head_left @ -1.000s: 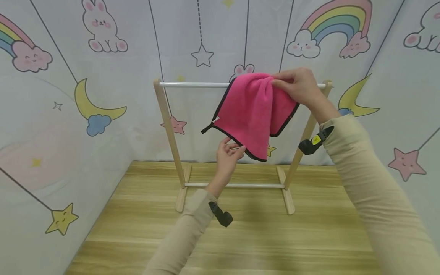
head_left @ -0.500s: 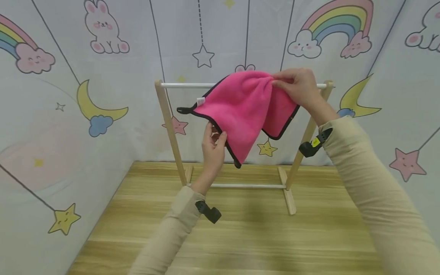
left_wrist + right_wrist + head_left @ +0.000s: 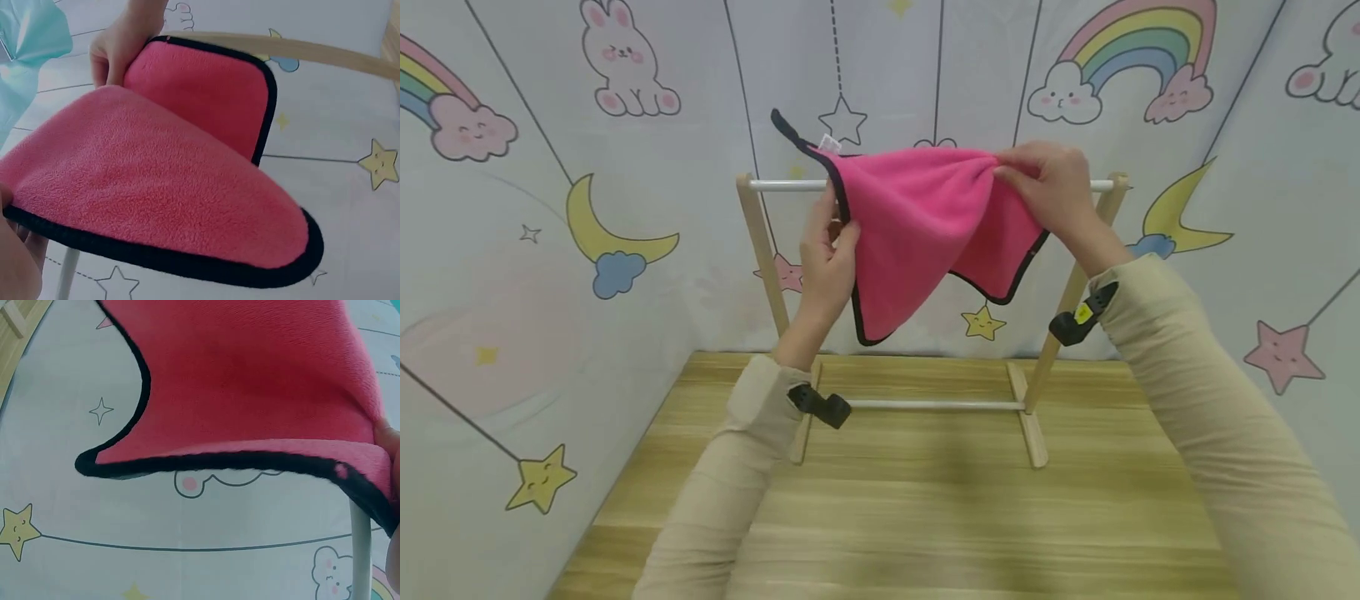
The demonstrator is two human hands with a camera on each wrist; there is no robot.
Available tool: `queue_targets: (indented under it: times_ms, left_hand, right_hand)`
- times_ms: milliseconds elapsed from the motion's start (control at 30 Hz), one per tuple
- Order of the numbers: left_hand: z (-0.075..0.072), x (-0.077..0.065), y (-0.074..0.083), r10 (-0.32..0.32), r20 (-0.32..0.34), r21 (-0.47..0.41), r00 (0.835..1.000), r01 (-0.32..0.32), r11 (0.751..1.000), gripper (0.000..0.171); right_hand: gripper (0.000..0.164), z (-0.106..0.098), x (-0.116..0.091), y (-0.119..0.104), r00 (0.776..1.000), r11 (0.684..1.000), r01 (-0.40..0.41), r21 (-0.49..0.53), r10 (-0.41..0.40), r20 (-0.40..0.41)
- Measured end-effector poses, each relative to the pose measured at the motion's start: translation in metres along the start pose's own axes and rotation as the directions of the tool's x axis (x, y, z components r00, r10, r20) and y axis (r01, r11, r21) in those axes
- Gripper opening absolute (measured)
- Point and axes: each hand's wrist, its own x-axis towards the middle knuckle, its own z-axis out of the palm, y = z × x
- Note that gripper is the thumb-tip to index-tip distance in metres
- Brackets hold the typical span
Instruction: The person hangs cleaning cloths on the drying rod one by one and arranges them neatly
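Note:
A pink towel [image 3: 917,208] with black edging hangs between both hands, in front of the rack's white upper bar [image 3: 790,186]. My left hand [image 3: 829,258] pinches its left edge between thumb and fingers, below a corner with a black loop and a white tag [image 3: 829,144]. My right hand [image 3: 1052,183] pinches gathered cloth at the upper right. In the left wrist view the towel [image 3: 162,181] sags in a fold between the hands. Part of the right hand [image 3: 394,450] shows at the right wrist view's edge. Cloth hides the bar's middle.
The rack has wooden side posts [image 3: 1063,308], feet [image 3: 1028,417] and a lower white bar [image 3: 936,405]. It stands on a wood-grain surface [image 3: 955,517], with a cartoon-printed cloth wall [image 3: 700,142] behind and at the sides.
My left hand has moved up and left, from touching the towel's lower edge to pinching it. The looped corner has risen above the bar and the cloth has spread. The right hand has barely moved.

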Motion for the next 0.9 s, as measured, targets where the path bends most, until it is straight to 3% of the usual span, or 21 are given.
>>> queue_targets:
  times_ms: [67, 100, 167, 233, 300, 367, 467, 600, 700, 800, 900]
  left_hand:
    - [-0.006, 0.013, 0.001, 0.001, 0.002, 0.028, 1.0, -0.001, 1.0, 0.051]
    - [-0.009, 0.02, 0.001, -0.029, 0.0, 0.043, 1.0, 0.029, 0.999, 0.052]
    - [-0.017, 0.032, 0.001, -0.15, -0.02, 0.077, 0.988, 0.151, 0.985, 0.054]
    - [-0.024, 0.041, 0.0, -0.283, -0.044, 0.129, 0.958, 0.287, 0.949, 0.054]
    - [-0.029, 0.046, -0.003, -0.39, -0.08, 0.195, 0.917, 0.398, 0.897, 0.053]
    - [-0.033, 0.047, -0.007, -0.429, -0.121, 0.265, 0.895, 0.446, 0.855, 0.05]
    - [-0.036, 0.045, -0.014, -0.419, -0.194, 0.351, 0.887, 0.462, 0.814, 0.043]
    - [-0.038, 0.039, -0.024, -0.366, -0.265, 0.357, 0.892, 0.443, 0.822, 0.035]
    - [-0.038, 0.029, -0.032, -0.352, -0.271, 0.345, 0.896, 0.432, 0.833, 0.038]
    - [-0.035, 0.016, -0.04, -0.378, -0.221, 0.331, 0.899, 0.434, 0.838, 0.044]
    - [-0.032, 0.001, -0.051, -0.439, -0.118, 0.279, 0.891, 0.454, 0.846, 0.044]
  right_hand:
    - [0.03, 0.0, 0.0, -0.001, 0.999, 1.0, 0.013, -0.019, -0.014, -0.041]
    - [0.03, 0.0, 0.0, -0.001, 0.998, 1.0, 0.013, -0.028, -0.014, -0.055]
    - [0.031, 0.0, 0.001, -0.002, 0.997, 0.999, 0.018, -0.037, -0.021, -0.068]
    - [0.032, -0.001, 0.001, -0.002, 0.999, 0.999, 0.016, -0.04, -0.018, -0.051]
    - [0.033, -0.002, 0.001, -0.002, 1.0, 0.999, 0.003, -0.038, -0.003, -0.005]
    - [0.034, -0.003, 0.001, -0.001, 0.998, 0.999, -0.011, -0.036, 0.012, 0.055]
    - [0.037, -0.006, 0.001, -0.001, 0.987, 0.999, -0.033, -0.043, 0.039, 0.156]
    - [0.04, -0.011, 0.0, -0.002, 0.97, 0.998, -0.009, -0.059, 0.024, 0.243]
    - [0.041, -0.013, -0.001, -0.001, 0.963, 0.998, 0.007, -0.066, 0.011, 0.269]
    - [0.041, -0.014, -0.002, 0.0, 0.959, 0.997, 0.004, -0.073, 0.017, 0.283]
    - [0.04, -0.014, -0.002, 0.001, 0.957, 0.997, -0.005, -0.08, 0.028, 0.289]
